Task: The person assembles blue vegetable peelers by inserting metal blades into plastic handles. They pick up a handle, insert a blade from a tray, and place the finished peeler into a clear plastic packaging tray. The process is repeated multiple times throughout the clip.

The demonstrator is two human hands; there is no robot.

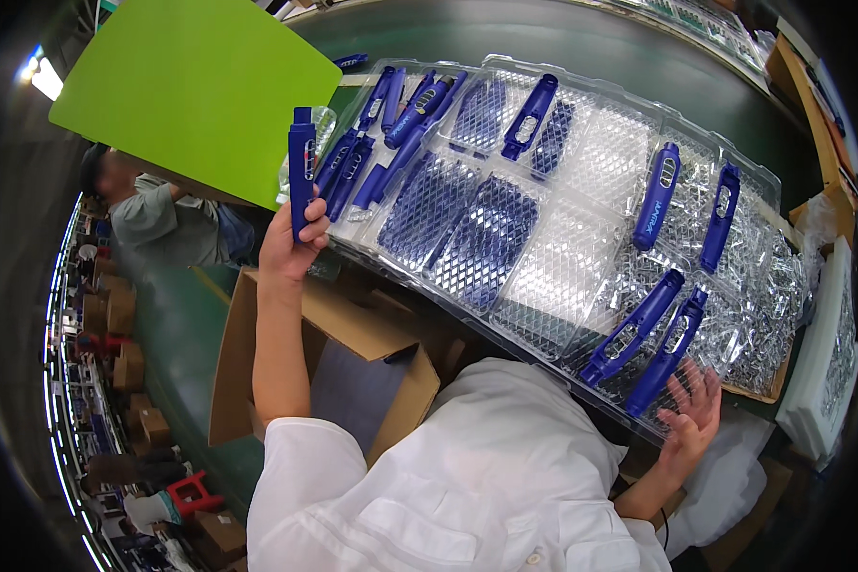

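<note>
In my left hand (297, 234), raised at the left end of the trays, a blue pen-shaped plastic housing (301, 157) stands upright with the fingers closed round its lower end. Over the near right corner of the clear plastic trays (582, 272), my right hand (691, 415) has its fingers spread. The nearest thing to it is a blue housing with a window cutout (667, 353); whether the fingers touch it is unclear. Beside that one lies a similar housing (632, 327). Two more, one whole (657, 195) and one slim (721, 217), rest further back.
Several blue housings (419, 112) lie grouped at the trays' left end. Small metal parts (753, 286) fill the right side. An open cardboard box (391, 372) stands below the table edge. A large green board (200, 91) rises at the far left, with a person (167, 214) beyond.
</note>
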